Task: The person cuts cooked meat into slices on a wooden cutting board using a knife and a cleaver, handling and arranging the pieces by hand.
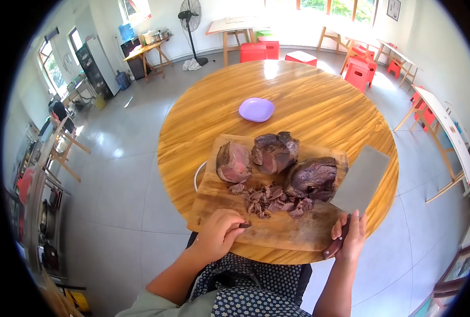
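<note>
My right hand (352, 236) is wrapped round the dark wooden handle of a cleaver (363, 179), its broad blade raised at the right side of the cutting board (287, 235). With its fingers pinched, my left hand (219, 232) holds a small dark piece of meat (245, 224) over the board's near left part. Three large chunks of dark meat rest on the board: one at the left (234, 162), one in the middle (275, 152) and one at the right (312, 178). A heap of chopped meat pieces (269, 199) lies in front of them.
The board lies on a round wooden table (203, 113). A purple plate (256, 109) sits beyond the meat. Red stools (357, 73) and side tables stand farther back, with a black fan (190, 26) by the wall. Shelving with pots runs along the left.
</note>
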